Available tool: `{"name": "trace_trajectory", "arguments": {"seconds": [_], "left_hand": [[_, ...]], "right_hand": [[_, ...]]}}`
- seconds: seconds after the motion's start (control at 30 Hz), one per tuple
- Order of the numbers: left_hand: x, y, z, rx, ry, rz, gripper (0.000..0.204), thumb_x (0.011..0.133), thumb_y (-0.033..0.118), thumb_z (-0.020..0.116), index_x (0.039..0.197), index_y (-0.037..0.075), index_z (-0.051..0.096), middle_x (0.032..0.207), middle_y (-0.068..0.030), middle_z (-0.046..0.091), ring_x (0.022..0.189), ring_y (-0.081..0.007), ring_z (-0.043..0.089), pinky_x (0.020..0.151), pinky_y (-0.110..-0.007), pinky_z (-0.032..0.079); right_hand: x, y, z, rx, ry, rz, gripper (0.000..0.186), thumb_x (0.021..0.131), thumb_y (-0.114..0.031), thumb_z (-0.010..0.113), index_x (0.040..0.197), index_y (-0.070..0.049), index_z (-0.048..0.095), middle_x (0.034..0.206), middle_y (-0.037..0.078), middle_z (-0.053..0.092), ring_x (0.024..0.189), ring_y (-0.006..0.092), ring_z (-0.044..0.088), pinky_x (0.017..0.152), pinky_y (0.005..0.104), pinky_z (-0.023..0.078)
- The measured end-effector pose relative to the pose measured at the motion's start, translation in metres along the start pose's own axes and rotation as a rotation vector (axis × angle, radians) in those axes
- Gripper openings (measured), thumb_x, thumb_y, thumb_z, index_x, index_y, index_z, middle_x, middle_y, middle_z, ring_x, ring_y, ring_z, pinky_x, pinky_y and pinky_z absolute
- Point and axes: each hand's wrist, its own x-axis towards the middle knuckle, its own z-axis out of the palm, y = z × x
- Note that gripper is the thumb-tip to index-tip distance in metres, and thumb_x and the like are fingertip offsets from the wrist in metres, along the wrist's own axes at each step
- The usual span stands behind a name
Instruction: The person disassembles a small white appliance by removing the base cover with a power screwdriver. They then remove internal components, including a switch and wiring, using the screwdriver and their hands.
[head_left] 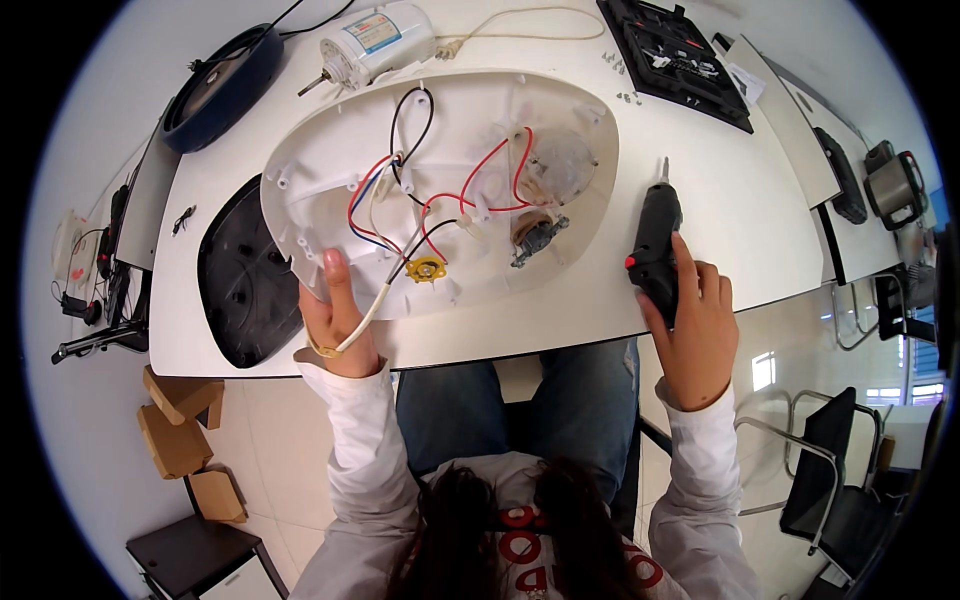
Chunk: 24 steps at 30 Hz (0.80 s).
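A white plastic appliance housing (310, 205) lies hollow side up on the white table. My left hand (343, 325) grips its near left edge, thumb over the rim, other fingers hidden beneath. Inside run red, black and blue wires (357, 205), a yellow round part (427, 269), a grey mechanical part (538, 240) and a cloudy round part (560, 167). A white cable (378, 302) passes over the rim beside my left hand. My right hand (700, 335) is closed around the lower handle of a black electric screwdriver (657, 225), whose bit points away from me.
A black plastic cover (245, 275) lies partly under the housing. Behind stand a white motor (375, 45) and a dark blue round base (220, 90). Loose screws (628, 98) lie near an open black tool case (680, 60). Cardboard boxes (175, 440) rest on the floor.
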Motion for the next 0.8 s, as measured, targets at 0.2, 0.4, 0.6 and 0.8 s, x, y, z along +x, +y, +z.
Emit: {"name": "trace_trajectory", "arguments": {"seconds": [0.2,0.4,0.6,0.8], "left_hand": [[0.000,0.004,-0.002,0.048,-0.038,-0.021,0.046,0.096,0.034,0.054,0.123,-0.003,0.051,0.113,-0.0079,0.058,0.101,-0.0151,0.052,0.091,-0.027,0.038],[0.001,0.001,-0.002,-0.012,-0.039,-0.017,0.042,0.094,0.034,0.058,0.116,-0.001,0.055,0.104,-0.0038,0.058,0.095,-0.0124,0.052,0.087,-0.026,0.038],[0.000,0.005,-0.009,-0.169,-0.073,-0.212,0.036,0.093,0.032,0.060,0.114,0.003,0.055,0.096,-0.0010,0.058,0.088,-0.0088,0.053,0.077,-0.024,0.043],[0.007,-0.005,-0.028,0.024,-0.151,-0.105,0.035,0.093,0.026,0.060,0.119,0.004,0.054,0.096,-0.0023,0.059,0.081,-0.0087,0.056,0.066,-0.023,0.046]], "right_hand": [[0.015,-0.011,0.003,0.045,0.276,-0.098,0.054,0.074,-0.015,0.075,0.123,-0.008,0.055,0.105,0.011,0.056,0.092,0.0264,0.054,0.075,0.0352,0.045],[0.028,-0.052,0.020,0.487,0.421,-0.094,0.020,0.070,-0.008,0.076,0.088,-0.010,0.067,0.085,0.002,0.061,0.078,0.0205,0.055,0.074,0.0337,0.039],[0.040,-0.066,0.042,0.540,0.518,-0.133,0.020,0.069,-0.010,0.078,0.085,-0.011,0.066,0.084,-0.001,0.061,0.074,0.0183,0.052,0.068,0.0315,0.036],[0.040,-0.078,0.043,0.641,0.481,-0.041,0.019,0.071,-0.010,0.078,0.085,-0.011,0.064,0.082,-0.003,0.063,0.070,0.0167,0.052,0.067,0.0305,0.035]]}}
